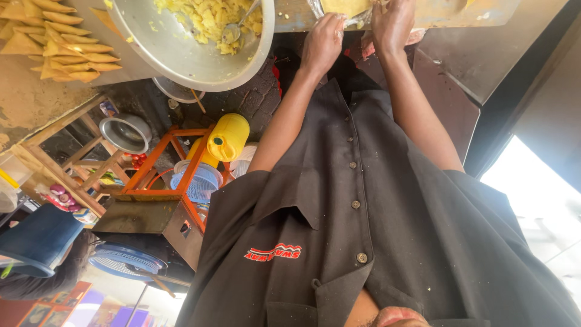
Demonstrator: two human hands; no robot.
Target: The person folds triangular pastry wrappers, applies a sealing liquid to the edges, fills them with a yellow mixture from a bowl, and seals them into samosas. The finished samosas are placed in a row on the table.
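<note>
Left hand point(324, 42): resting knuckles-up on the counter point(448, 15) edge, fingers curling onto a thin sheet of dough point(344, 7); grip itself hidden, so clenched or loose cannot be told.
Right hand point(392, 24): lying just beside the left hand, pressing down on the same dough sheet, fingertips out of view.
Dough sheet: lying on the counter, under both hands.
Bowl point(181, 51): sitting near the left hand, holding yellow mash point(209, 18) and a spoon point(233, 29).
Folded pastries point(57, 39): piling up well beyond the bowl.
</note>
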